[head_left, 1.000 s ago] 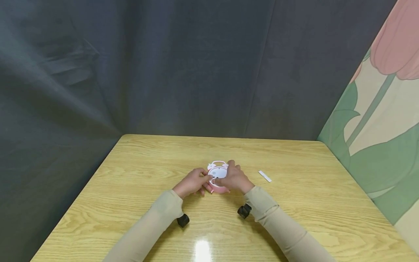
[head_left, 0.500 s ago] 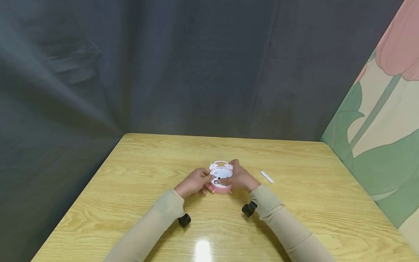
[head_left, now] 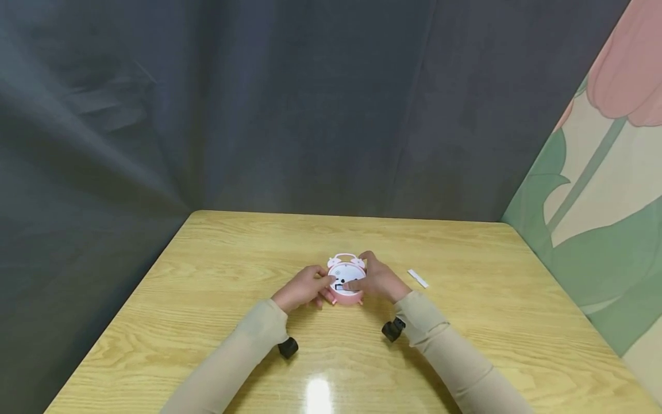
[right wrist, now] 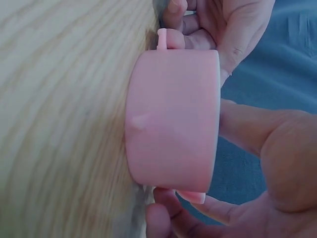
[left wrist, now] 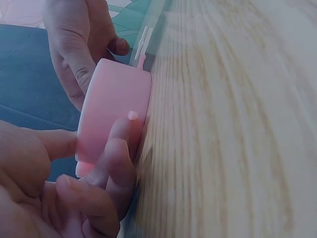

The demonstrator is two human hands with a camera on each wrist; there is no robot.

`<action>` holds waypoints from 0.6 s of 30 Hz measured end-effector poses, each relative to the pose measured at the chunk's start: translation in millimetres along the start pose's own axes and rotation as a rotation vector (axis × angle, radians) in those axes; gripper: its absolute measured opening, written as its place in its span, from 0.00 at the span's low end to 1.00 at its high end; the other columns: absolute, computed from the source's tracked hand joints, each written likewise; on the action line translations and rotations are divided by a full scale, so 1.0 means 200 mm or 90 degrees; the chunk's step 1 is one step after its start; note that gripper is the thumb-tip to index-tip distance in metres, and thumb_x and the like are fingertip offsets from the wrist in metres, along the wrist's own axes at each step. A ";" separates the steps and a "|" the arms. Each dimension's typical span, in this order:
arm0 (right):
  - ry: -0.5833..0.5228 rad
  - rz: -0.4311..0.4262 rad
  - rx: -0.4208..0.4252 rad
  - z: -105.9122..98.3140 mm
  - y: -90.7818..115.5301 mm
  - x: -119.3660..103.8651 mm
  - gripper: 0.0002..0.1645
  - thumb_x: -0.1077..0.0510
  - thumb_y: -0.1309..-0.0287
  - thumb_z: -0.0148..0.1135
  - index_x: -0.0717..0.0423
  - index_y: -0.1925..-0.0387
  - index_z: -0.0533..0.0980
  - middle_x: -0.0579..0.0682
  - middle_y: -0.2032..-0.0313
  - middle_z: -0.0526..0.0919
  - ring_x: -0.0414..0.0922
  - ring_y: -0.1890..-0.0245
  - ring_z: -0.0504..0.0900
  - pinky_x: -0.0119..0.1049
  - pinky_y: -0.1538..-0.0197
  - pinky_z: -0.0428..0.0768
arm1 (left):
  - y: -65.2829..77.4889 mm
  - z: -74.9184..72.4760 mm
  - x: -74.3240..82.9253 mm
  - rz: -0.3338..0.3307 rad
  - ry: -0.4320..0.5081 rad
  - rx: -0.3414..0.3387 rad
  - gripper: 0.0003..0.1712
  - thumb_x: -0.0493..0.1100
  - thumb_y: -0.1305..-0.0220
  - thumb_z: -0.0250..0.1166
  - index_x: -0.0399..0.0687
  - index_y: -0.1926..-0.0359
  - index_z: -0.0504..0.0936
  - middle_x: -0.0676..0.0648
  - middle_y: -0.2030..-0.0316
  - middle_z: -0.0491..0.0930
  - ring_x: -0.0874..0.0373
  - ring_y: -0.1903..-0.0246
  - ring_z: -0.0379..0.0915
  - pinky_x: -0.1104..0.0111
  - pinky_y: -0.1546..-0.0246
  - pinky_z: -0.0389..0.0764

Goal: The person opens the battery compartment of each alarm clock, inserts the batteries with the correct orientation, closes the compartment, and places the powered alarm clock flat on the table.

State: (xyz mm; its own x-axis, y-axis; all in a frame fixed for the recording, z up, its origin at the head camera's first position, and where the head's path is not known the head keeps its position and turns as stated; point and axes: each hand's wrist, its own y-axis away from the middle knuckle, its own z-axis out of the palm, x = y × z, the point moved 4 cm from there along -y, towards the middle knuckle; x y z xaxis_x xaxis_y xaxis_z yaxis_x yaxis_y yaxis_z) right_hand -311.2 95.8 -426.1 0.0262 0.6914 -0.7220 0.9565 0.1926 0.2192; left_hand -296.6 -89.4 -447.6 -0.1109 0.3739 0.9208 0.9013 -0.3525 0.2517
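Observation:
A pink twin-bell alarm clock lies on the wooden table with its white back upward and its handle pointing away. My left hand grips its left edge, thumb on the back; the left wrist view shows curled fingers along the pink side. On the opposite edge, my right hand holds the clock, its thumb across the lower back beside a dark-edged battery compartment. The thumb hides part of that opening. In the right wrist view, the right fingers curl by the pink casing.
A narrow white strip lies on the table to the right of the clock. A dark curtain hangs behind the table, and a flower-patterned cloth borders its right side. Black wrist cameras hang below both sleeves.
My right hand has shifted slightly right, so the right bell and more of the clock's back, with the dark compartment, now show. My left hand keeps its grip on the edge.

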 end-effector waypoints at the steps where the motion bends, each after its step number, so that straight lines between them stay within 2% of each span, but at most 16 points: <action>1: 0.001 -0.001 -0.001 0.00 0.00 0.00 0.47 0.52 0.47 0.76 0.60 0.32 0.59 0.61 0.43 0.77 0.53 0.48 0.76 0.49 0.44 0.75 | 0.00 0.00 0.00 0.000 0.003 0.000 0.13 0.47 0.23 0.55 0.40 0.52 0.73 0.43 0.71 0.86 0.60 0.83 0.72 0.73 0.88 0.59; 3: 0.010 0.001 -0.004 -0.01 0.00 0.01 0.49 0.51 0.46 0.76 0.58 0.31 0.59 0.61 0.42 0.77 0.53 0.46 0.76 0.50 0.43 0.74 | 0.00 0.00 -0.01 0.001 0.008 0.000 0.14 0.47 0.24 0.55 0.39 0.52 0.73 0.42 0.72 0.86 0.60 0.84 0.72 0.73 0.88 0.60; 8: 0.056 -0.007 -0.009 -0.07 0.01 0.05 0.50 0.49 0.46 0.76 0.62 0.30 0.60 0.61 0.46 0.78 0.53 0.49 0.77 0.49 0.46 0.76 | -0.01 0.02 -0.02 -0.004 0.016 0.005 0.15 0.47 0.24 0.56 0.39 0.50 0.73 0.43 0.72 0.86 0.60 0.84 0.72 0.73 0.87 0.61; 13: 0.081 -0.005 0.004 -0.17 0.01 0.12 0.38 0.46 0.38 0.68 0.65 0.36 0.68 0.60 0.52 0.82 0.51 0.55 0.82 0.46 0.54 0.79 | 0.00 0.02 -0.02 -0.007 0.017 0.010 0.15 0.47 0.24 0.56 0.38 0.51 0.73 0.43 0.72 0.85 0.60 0.83 0.72 0.73 0.87 0.63; 16: 0.138 -0.006 0.034 -0.26 0.02 0.16 0.30 0.48 0.35 0.63 0.65 0.41 0.73 0.62 0.52 0.83 0.51 0.59 0.83 0.44 0.60 0.79 | 0.00 0.01 -0.02 -0.008 0.012 0.020 0.14 0.47 0.24 0.56 0.39 0.52 0.74 0.43 0.72 0.85 0.59 0.84 0.71 0.73 0.87 0.62; 18: 0.192 0.009 0.055 -0.33 0.03 0.20 0.28 0.49 0.36 0.62 0.65 0.42 0.75 0.64 0.51 0.83 0.52 0.61 0.83 0.45 0.64 0.79 | 0.00 0.01 -0.01 -0.007 0.008 0.023 0.15 0.48 0.25 0.56 0.39 0.52 0.74 0.43 0.73 0.85 0.59 0.84 0.72 0.73 0.87 0.61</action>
State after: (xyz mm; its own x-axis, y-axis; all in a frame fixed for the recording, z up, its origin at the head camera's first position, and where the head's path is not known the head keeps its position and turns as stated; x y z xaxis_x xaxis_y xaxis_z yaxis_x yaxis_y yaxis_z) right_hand -323.2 169.6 -410.6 -0.0347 0.8715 -0.4892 0.9781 0.1301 0.1624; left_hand -296.3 -87.9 -450.1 -0.1263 0.3669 0.9216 0.9143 -0.3173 0.2516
